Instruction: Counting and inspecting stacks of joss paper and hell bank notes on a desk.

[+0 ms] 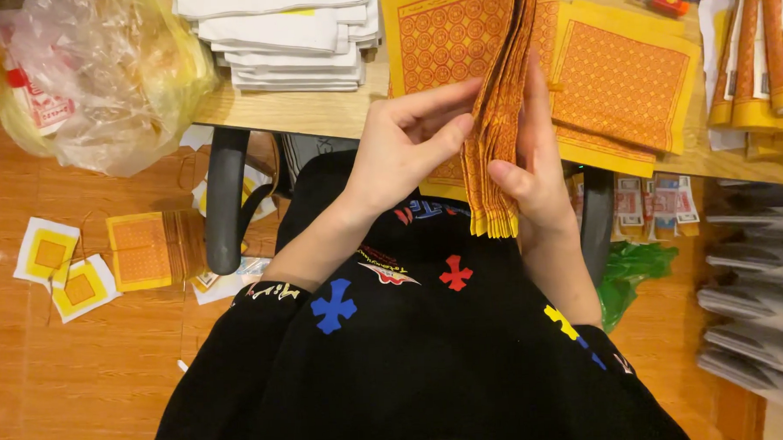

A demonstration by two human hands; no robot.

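hands work a thick stack of orange patterned sheets point(499, 129) held on edge above the lap — left hand point(406, 146) pinching its side with thumb and fingers closed on it, right hand point(533, 167) clamped round the other face. judging by the grip, the sheets are being counted or squared; any further handling calls for steady pressure. behind, a wooden table point(318, 110) bears white folded stacks point(285, 37) and yellow-bordered papers point(621, 82) — more lie on the orange floor point(84, 369).

My right grip point(528, 167) hid its fingertips behind the orange paper stack point(497, 129), whose top ran off the frame at twelve o'clock. At three o'clock the rolled bundles point(763, 51) were cut by the edge. At ten o'clock the plastic bag point(100, 74) blurred its contents.
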